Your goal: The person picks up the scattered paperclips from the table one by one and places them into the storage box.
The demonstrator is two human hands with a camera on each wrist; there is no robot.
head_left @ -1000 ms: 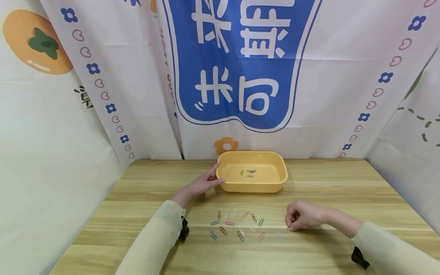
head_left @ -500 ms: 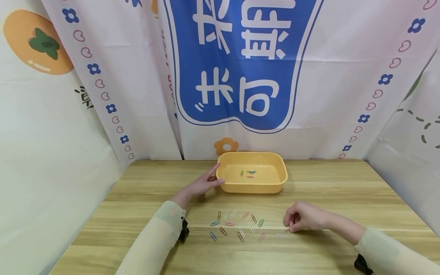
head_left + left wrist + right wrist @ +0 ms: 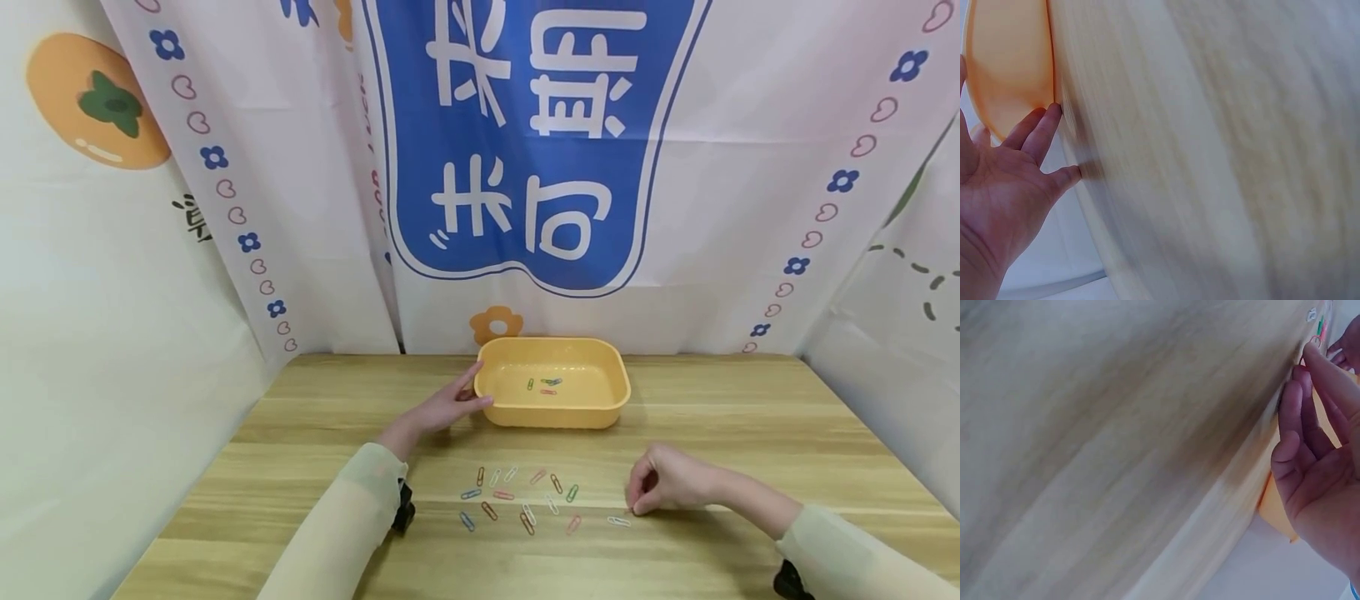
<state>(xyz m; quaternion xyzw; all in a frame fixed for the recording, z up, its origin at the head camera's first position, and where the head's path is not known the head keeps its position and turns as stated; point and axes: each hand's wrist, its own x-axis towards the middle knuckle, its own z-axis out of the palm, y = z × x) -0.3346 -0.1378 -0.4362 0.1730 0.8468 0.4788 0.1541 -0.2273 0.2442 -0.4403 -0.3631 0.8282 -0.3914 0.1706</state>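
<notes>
My left hand (image 3: 442, 407) rests against the left end of a yellow plastic basin (image 3: 555, 418), its fingers spread and fairly straight at the rim. In the left wrist view, fingertips (image 3: 1054, 111) touch the basin's orange-looking wall (image 3: 1010, 56). On the table to the right, my right hand (image 3: 667, 481) pinches a small reddish paper clip (image 3: 1302, 361) between thumb and fingertips, most of it hidden. A white paper clip (image 3: 618, 521) lies just left of those fingertips. Further left are several scattered paper clips, among them a green one (image 3: 573, 492) and a pink one (image 3: 573, 524).
Inside the basin lie several paper clips, including a green one (image 3: 530, 384) and a pink one (image 3: 549, 392). The wooden table (image 3: 322, 392) ends at a hanging printed cloth (image 3: 675, 317) behind the basin. Black wrist cameras (image 3: 403, 508) sit under both sleeves.
The head view has shifted slightly, so the scene sits a little lower. My right hand stays nearly in place, still at the reddish clip. My left hand keeps its place at the basin.
</notes>
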